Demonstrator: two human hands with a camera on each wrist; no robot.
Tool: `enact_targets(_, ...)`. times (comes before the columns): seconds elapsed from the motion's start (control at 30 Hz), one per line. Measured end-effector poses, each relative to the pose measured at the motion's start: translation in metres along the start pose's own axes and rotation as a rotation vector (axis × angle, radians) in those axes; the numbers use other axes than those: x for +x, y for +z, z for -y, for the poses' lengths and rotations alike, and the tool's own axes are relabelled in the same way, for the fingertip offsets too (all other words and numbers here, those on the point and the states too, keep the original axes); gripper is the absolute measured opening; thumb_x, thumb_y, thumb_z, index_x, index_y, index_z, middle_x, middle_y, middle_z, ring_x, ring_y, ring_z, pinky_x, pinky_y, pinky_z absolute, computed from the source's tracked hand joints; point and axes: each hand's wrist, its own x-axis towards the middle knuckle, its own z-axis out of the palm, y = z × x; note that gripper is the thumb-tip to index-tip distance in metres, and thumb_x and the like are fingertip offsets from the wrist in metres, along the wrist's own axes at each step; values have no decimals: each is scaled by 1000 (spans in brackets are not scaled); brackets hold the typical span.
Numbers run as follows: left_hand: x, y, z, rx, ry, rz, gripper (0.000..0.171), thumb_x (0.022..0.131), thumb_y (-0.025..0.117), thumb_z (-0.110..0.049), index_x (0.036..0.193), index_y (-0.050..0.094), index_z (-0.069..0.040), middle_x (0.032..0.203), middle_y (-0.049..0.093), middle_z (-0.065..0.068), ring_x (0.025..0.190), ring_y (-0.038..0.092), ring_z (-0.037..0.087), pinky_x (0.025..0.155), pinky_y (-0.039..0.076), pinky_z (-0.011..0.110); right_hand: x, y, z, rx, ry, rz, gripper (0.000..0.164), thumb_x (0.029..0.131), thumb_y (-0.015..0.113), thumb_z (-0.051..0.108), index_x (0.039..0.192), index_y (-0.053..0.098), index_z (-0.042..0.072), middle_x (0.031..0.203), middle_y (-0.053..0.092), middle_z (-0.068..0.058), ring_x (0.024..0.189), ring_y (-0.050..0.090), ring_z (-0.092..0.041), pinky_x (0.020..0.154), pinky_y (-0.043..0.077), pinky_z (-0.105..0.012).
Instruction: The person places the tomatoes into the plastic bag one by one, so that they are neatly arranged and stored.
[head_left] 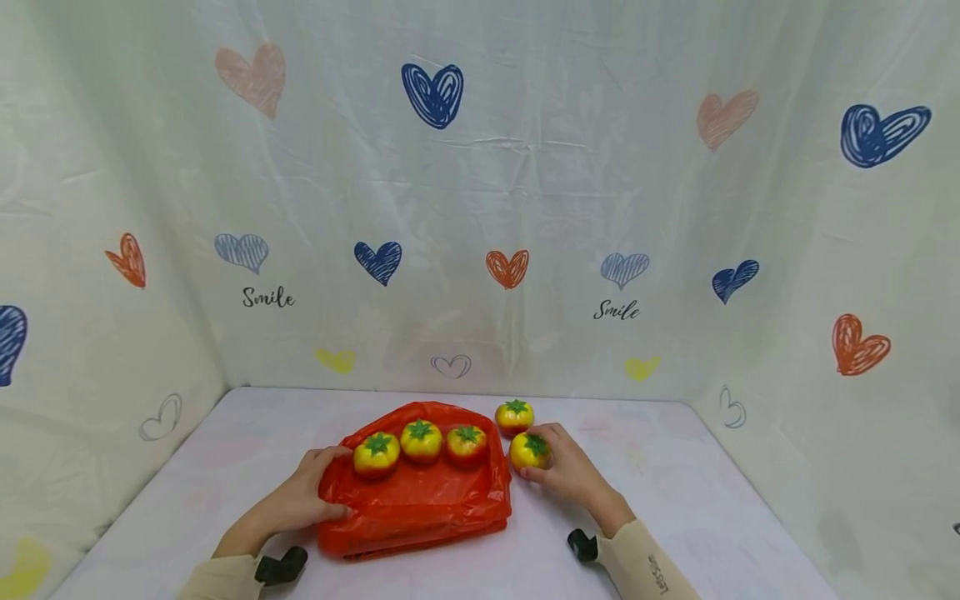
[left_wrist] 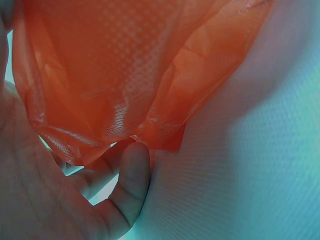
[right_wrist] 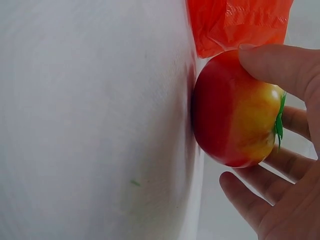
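Note:
A red plastic bag (head_left: pixel 420 517) lies on the table, its mouth facing up. Three yellow-and-red tomatoes with green leafy tops sit in a row on it: a left one (head_left: pixel 377 455), a middle one (head_left: pixel 422 441) and a right one (head_left: pixel 467 446). My left hand (head_left: pixel 311 492) holds the bag's left side, thumb along the front and fingers at the back; the left wrist view shows the thumb (left_wrist: pixel 134 172) at the film's edge. Right of the bag, my right hand (head_left: pixel 566 467) grips another tomato (right_wrist: pixel 235 112) between thumb and fingers, low against the table.
One more tomato (head_left: pixel 514 417) stands behind the gripped one, by the bag's back right corner. The pale table (head_left: pixel 645 467) meets a white curtain (head_left: pixel 555 208) printed with hearts at the back and both sides.

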Motion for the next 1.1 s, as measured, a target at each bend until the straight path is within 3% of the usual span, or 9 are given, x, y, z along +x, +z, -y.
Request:
enact_targets(0.47, 0, 1, 1, -4, -5, 0, 83, 66, 84, -29, 134, 41, -11, 132, 34, 21, 114, 45, 38, 87, 48, 57, -2, -1, 1, -21, -17, -15, 59, 78, 78, 37, 129, 53, 21, 128, 49, 1, 118, 50, -23, 100, 43, -48)
enact_targets(0.77, 1, 0, 0, 1, 3, 0, 83, 67, 84, -30, 134, 41, -10, 132, 34, 21, 114, 45, 37, 88, 47, 58, -2, -6, 4, -9, -7, -121, 57, 75, 80, 34, 125, 57, 20, 123, 51, 1, 114, 52, -22, 97, 46, -48)
enact_targets(1.1, -1, -1, -1, 1, 10, 1, 81, 67, 83, -29, 134, 41, -10, 132, 35, 22, 113, 45, 37, 87, 48, 58, -3, -11, 7, -11, -113, -192, 52, 77, 78, 27, 123, 57, 19, 123, 52, 1, 111, 53, -20, 96, 46, -46)
